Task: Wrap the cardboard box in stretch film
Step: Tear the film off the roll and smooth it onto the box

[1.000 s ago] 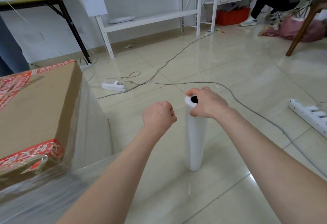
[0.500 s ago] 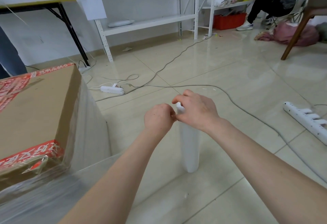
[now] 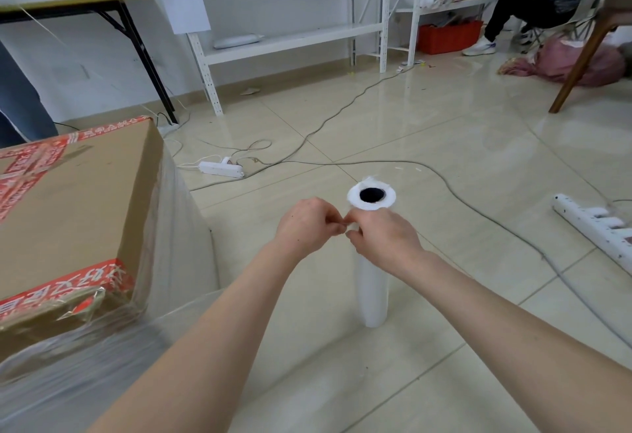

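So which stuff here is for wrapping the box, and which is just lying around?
For the job: cardboard box, stretch film roll, left hand and right hand pinching at it.
Just lying about: small power strip, long power strip, red crate, pink bundle.

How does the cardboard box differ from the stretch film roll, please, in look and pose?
The cardboard box is brown with red tape, broad and lying flat; the stretch film roll is white, slim and standing upright. Film already covers the box's side, while the left hand and right hand pinch at the roll near its top.
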